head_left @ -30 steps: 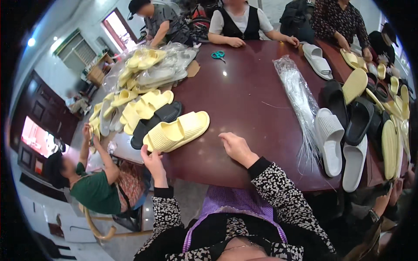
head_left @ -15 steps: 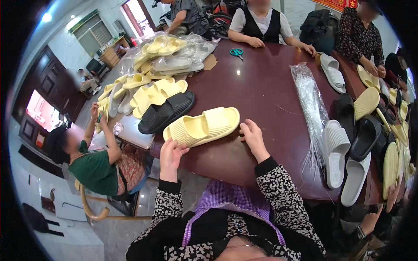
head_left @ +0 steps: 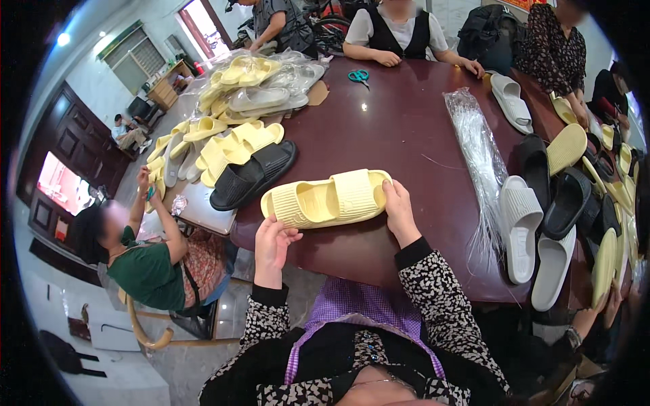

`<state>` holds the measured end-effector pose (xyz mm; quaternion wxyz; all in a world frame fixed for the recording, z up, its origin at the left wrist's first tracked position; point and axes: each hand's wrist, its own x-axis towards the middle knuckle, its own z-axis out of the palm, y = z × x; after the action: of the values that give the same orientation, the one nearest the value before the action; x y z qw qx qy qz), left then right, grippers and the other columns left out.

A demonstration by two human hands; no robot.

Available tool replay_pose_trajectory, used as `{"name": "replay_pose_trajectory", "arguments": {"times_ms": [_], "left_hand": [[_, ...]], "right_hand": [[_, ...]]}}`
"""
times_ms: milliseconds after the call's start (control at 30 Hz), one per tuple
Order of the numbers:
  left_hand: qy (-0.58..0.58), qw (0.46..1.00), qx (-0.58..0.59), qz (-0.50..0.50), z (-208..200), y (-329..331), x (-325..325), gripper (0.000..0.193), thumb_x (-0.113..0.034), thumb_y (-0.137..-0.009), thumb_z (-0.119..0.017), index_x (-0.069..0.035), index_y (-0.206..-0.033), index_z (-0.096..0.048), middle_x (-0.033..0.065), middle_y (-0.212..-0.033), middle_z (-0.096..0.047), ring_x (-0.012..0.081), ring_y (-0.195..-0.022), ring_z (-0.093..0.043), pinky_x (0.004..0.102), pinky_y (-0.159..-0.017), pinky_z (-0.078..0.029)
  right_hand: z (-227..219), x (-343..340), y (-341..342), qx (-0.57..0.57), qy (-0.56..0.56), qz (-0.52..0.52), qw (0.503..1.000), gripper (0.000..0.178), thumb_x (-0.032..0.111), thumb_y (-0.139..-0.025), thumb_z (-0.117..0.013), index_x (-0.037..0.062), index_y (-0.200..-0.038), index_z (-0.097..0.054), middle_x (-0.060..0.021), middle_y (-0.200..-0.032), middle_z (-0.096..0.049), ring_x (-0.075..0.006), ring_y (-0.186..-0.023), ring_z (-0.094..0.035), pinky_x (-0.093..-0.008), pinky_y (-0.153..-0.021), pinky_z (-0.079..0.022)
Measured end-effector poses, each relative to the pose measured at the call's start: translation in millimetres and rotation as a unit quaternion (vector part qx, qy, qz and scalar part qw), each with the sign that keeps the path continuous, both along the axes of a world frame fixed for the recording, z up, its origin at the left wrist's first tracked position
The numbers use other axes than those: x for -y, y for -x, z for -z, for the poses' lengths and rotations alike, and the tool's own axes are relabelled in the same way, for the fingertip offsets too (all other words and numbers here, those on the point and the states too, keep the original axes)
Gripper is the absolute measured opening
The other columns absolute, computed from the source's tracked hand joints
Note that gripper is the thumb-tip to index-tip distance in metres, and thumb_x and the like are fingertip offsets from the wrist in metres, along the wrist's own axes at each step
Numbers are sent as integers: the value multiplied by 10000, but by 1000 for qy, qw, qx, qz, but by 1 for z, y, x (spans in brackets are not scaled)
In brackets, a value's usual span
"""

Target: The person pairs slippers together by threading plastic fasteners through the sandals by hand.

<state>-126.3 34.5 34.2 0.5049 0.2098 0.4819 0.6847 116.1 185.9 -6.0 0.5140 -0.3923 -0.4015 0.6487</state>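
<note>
Left hand [head_left: 272,246] and right hand [head_left: 401,214] are gripping a nested yellow slipper pair [head_left: 357,197] by its ends, bagged slippers [head_left: 259,99] (apparently finished) lying left, loose slippers [head_left: 521,227] remaining right.

Table [head_left: 399,122]: dark red-brown top is showing a smooth, glossy finish and is reflecting a bright spot toward the far edge. Yellow slippers [head_left: 357,196], near edge: moulded foam or plastic, by look; finish is appearing matt, straps are showing ribs. Black slippers [head_left: 271,162], left edge: similar ribbed material is giving a dull sheen. Strand bundle [head_left: 474,145], toward right edge: thin silvery strands are gleaming through a crinkled, transparent plastic sleeve. Clear bags [head_left: 295,59], far left corner: wrinkled plastic film is catching highlights. Scissors [head_left: 358,76], far edge: teal handles are looking like smooth plastic. Apron [head_left: 365,304], below near edge: checked cloth is looking matt.
</note>
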Motion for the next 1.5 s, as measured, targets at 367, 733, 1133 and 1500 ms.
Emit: {"name": "replay_pose_trajectory", "arguments": {"times_ms": [367,733,1133,1500], "left_hand": [[13,986,-98,-134,-10,41,16,227,-96,-887,-509,4,-1088,-541,70,-829,-625,131,-583,-568,309,-571,-514],[31,921,-387,31,-38,19,-37,245,-132,-885,-545,39,-1041,-625,21,-795,-623,76,-654,-536,220,-601,-443],[-159,788,-588,88,12,-89,-100,335,-89,-833,-599,12,-1150,-563,171,-1313,-465,243,-1105,-515,339,-913,-440],[-170,629,-750,108,19,-156,-87,379,-116,-745,-655,-20,-1103,-578,271,-1402,-295,458,-1296,-283,509,-1017,-319]], "right_hand": [[-10,-39,-55,-73,-15,151,986,320,228,-953,-506,-54,-1092,-569,-102,-1004,-628,-156,-892,-598,-284,-766,-489],[-27,-44,-112,-70,-68,32,995,291,176,-924,-560,-32,-1127,-568,-109,-1010,-642,-174,-862,-635,-297,-744,-527],[-11,-63,-78,12,-89,233,968,319,176,-943,-537,-50,-1168,-528,-114,-1042,-633,-166,-979,-585,-272,-812,-485],[-6,-84,-83,68,-152,211,963,184,84,-910,-547,-21,-1055,-588,-72,-966,-639,-140,-926,-595,-258,-832,-470]]}}
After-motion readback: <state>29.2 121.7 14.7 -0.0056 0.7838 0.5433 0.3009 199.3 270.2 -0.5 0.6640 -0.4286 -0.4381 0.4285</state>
